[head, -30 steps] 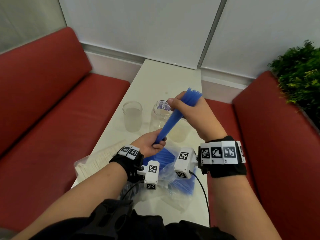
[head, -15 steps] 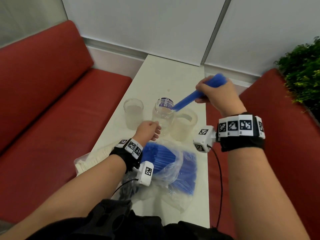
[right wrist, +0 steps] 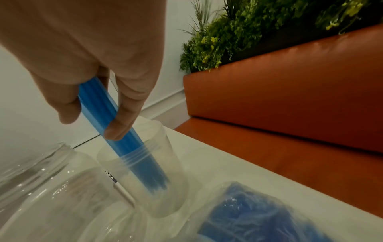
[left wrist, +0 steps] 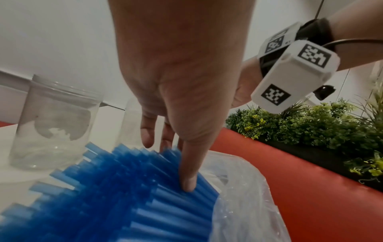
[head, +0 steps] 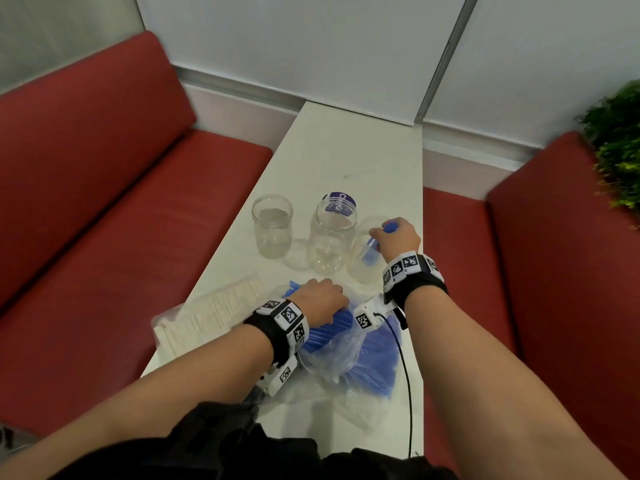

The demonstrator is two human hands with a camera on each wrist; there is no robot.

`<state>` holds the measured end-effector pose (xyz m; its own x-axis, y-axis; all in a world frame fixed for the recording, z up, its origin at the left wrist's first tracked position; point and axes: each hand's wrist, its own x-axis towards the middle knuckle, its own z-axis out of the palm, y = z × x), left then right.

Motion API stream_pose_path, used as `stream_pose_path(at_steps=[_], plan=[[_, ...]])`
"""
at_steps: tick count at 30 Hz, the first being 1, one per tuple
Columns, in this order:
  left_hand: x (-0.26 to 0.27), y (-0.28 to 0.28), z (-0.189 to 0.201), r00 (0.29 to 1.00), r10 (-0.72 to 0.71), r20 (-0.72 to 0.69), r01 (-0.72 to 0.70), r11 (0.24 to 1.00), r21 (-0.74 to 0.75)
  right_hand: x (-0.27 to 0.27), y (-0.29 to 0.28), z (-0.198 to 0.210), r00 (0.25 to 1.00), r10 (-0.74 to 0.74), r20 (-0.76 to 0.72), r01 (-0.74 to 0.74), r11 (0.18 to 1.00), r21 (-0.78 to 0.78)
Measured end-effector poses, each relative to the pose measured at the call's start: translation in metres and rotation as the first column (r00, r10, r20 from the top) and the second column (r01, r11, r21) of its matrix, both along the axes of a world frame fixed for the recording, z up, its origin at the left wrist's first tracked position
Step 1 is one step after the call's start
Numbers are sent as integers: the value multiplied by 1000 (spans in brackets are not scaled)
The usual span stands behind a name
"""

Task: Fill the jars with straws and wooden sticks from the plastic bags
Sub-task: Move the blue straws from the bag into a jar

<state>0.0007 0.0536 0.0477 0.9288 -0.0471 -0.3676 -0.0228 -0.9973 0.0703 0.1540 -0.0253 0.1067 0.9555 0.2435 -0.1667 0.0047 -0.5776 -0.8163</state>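
Head view, nearest: my left hand [head: 320, 301] lies with straight fingers on the loose blue straws [left wrist: 116, 188] in their plastic bag [head: 332, 355].
Left of it: bagged wooden sticks [head: 207, 315] on the counter [head: 346, 154].
Farther: my right hand [head: 398, 239] grips a straw bundle [right wrist: 116, 131], its lower end inside the right jar [right wrist: 157, 178].

Three jars [head: 330, 233] crowd the tabletop [head: 346, 150] ahead of my fingers; beyond them it lies open to the wall.
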Motion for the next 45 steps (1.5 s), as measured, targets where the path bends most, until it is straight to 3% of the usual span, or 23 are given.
stream_pose_path(at_steps=[5, 11, 14, 17, 18, 20, 22, 24, 26, 29, 31, 33, 37, 39, 40, 43, 45], plan=[[3, 1, -1, 992, 118, 53, -113, 990, -85, -1, -5, -1, 1000, 7, 11, -8, 999, 46], [4, -5, -5, 989, 142, -32, -143, 990, -12, -2, -17, 2, 999, -31, -21, 34, 983, 179], [5, -8, -2, 988, 145, -57, -142, 989, 45, -5, -24, 1, 992, -83, 91, 67, 984, 163], [6, -6, 3, 981, 162, -108, -154, 985, 81, -16, -33, 3, 953, -139, 268, 65, 961, 268], [6, -4, 6, 977, 171, -128, -161, 983, 85, -21, -36, 4, 948, -111, 299, 15, 951, 308], [7, 2, 13, 965, 181, -191, -169, 983, 75, -34, -39, 2, 948, 94, 304, -182, 944, 275], [10, 9, 23, 952, 190, -240, -180, 982, 64, -45, -41, -2, 887, 417, 199, -438, 896, 70], [12, 13, 35, 936, 217, -276, -207, 976, 66, -55, -41, -12, 753, 658, -13, -650, 741, -166], [13, 16, 49, 922, 225, -316, -211, 974, 78, -66, -40, -28, 656, 730, -194, -745, 583, -325], [16, 20, 71, 923, 198, -330, -177, 980, 93, -82, -34, -50, 645, 728, -233, -741, 519, -427], [17, 22, 88, 926, 190, -326, -161, 980, 116, -89, -30, -61, 663, 732, -156, -714, 556, -426], [18, 22, 104, 943, 167, -288, -144, 985, 100, -91, -28, -64, 723, 689, -49, -668, 678, -306], [18, 34, 130, 983, 180, -34, -183, 959, -215, -85, -28, -55, 807, 591, 9, -590, 807, 30], [15, 43, 138, 962, 256, 93, -190, 875, -446, -82, -27, -47, 849, 526, 46, -525, 834, 172], [12, 46, 142, 943, 313, 111, -188, 779, -597, -80, -26, -41, 869, 492, 58, -490, 838, 239], [5, 52, 140, 834, 549, 42, -130, 271, -954, -74, -22, -14, 908, 412, 74, -407, 828, 386], [4, 53, 131, 692, 721, -36, -100, 47, -994, -69, -18, 16, 920, 381, 92, -379, 804, 459]])
